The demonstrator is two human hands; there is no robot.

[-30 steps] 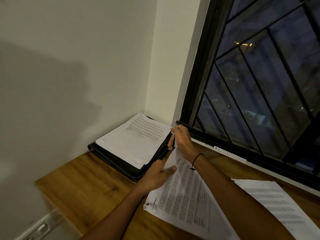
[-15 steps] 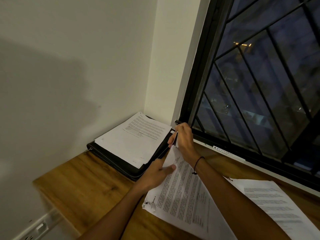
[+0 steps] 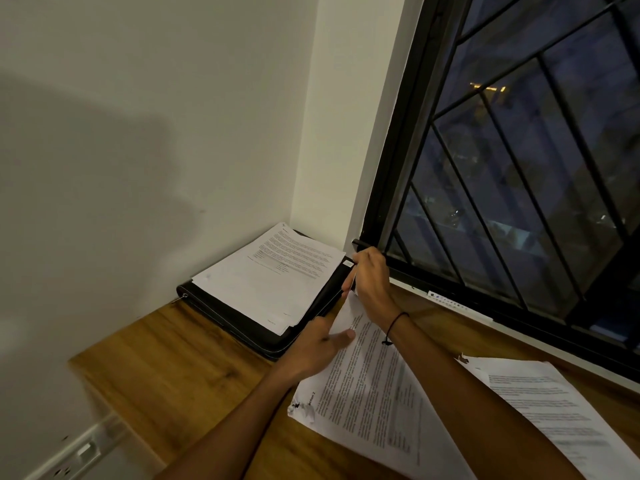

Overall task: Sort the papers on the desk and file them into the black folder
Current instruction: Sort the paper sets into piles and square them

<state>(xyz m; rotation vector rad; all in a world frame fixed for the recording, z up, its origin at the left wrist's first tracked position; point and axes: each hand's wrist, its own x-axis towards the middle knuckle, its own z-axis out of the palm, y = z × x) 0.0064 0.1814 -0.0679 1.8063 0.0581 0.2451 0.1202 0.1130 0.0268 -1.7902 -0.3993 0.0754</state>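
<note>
The black folder lies open in the desk's far corner with a stack of printed papers on it. A stapled printed document lies slanted on the wooden desk in front of me. My left hand holds its left edge, thumb on top of the page. My right hand pinches the document's far top corner beside the folder's right edge. A black band circles my right wrist.
Another printed sheet lies on the desk at the right. A dark window with black bars runs along the desk's far side. White walls close the corner. A wall socket strip sits low at the left.
My right hand has shifted slightly up along the document's top corner. The view has drifted a little; the papers and folder stay put.
</note>
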